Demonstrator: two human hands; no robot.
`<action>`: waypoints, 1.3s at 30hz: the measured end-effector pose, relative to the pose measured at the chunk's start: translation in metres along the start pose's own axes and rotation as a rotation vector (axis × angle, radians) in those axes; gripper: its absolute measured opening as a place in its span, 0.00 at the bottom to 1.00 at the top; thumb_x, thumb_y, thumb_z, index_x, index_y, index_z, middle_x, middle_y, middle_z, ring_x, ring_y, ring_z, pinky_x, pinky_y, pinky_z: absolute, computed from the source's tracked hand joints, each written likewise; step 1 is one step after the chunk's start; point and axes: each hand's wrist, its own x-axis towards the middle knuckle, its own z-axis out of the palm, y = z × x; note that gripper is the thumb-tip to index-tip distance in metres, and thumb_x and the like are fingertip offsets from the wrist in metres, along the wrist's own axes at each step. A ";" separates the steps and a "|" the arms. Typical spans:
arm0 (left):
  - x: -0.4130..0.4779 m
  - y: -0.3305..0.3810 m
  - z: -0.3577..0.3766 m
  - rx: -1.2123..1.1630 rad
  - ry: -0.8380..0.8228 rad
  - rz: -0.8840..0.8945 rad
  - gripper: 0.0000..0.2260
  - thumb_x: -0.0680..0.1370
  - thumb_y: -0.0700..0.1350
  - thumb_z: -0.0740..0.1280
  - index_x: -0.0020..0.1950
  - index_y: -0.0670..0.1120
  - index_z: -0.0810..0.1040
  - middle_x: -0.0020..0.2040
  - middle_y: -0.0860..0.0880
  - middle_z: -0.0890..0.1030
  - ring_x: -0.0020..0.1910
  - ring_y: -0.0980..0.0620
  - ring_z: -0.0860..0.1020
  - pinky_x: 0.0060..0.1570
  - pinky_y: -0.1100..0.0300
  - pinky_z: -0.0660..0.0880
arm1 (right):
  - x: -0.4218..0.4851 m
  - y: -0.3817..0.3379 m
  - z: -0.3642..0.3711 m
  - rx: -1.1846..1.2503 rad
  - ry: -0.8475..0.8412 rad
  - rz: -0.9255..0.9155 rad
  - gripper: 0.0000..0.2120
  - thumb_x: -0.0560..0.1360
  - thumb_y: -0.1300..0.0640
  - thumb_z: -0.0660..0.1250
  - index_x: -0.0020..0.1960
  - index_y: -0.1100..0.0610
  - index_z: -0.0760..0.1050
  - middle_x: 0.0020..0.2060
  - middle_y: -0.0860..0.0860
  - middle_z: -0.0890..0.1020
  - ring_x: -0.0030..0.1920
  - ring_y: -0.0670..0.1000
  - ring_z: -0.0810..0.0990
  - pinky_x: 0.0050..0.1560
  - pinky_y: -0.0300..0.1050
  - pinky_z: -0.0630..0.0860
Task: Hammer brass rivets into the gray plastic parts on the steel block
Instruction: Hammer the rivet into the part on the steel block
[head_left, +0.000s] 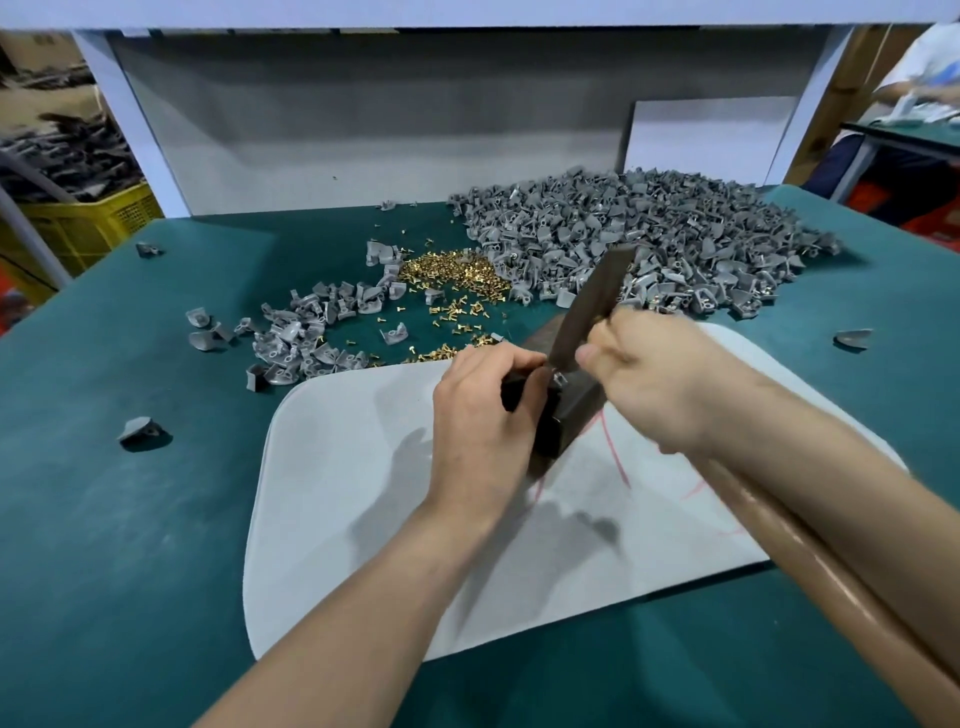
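Head view. Your left hand (483, 415) is curled round the top of the steel block (571, 421), centre frame, on the white mat (363, 493). A gray plastic part (558, 376) sits on the block's top just beside your fingertips. Your right hand (654, 384) grips the hammer (587, 306), its lower end at that part (contact not discernible). The brass rivets (452, 270) lie above centre. The main heap of gray parts (623, 234) is upper right, on the green table (104, 519).
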 end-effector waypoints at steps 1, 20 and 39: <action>0.000 0.000 0.000 0.001 0.000 0.011 0.02 0.74 0.39 0.71 0.42 0.44 0.81 0.40 0.54 0.80 0.42 0.51 0.76 0.45 0.58 0.72 | 0.000 -0.002 0.001 -0.027 -0.029 -0.012 0.16 0.80 0.52 0.55 0.35 0.53 0.59 0.34 0.51 0.69 0.37 0.56 0.72 0.33 0.47 0.69; -0.001 0.000 -0.001 -0.082 -0.005 -0.070 0.02 0.73 0.37 0.72 0.40 0.41 0.82 0.38 0.53 0.80 0.39 0.51 0.78 0.65 0.40 0.67 | 0.000 -0.015 -0.023 -0.027 0.012 0.002 0.18 0.81 0.58 0.52 0.32 0.56 0.62 0.31 0.51 0.67 0.29 0.52 0.68 0.17 0.33 0.65; -0.003 0.002 0.000 -0.132 0.025 -0.088 0.05 0.74 0.37 0.71 0.39 0.45 0.82 0.39 0.55 0.82 0.42 0.53 0.79 0.69 0.43 0.63 | 0.013 0.007 -0.017 0.024 0.000 0.028 0.18 0.80 0.56 0.56 0.32 0.58 0.64 0.28 0.55 0.72 0.22 0.55 0.72 0.15 0.36 0.65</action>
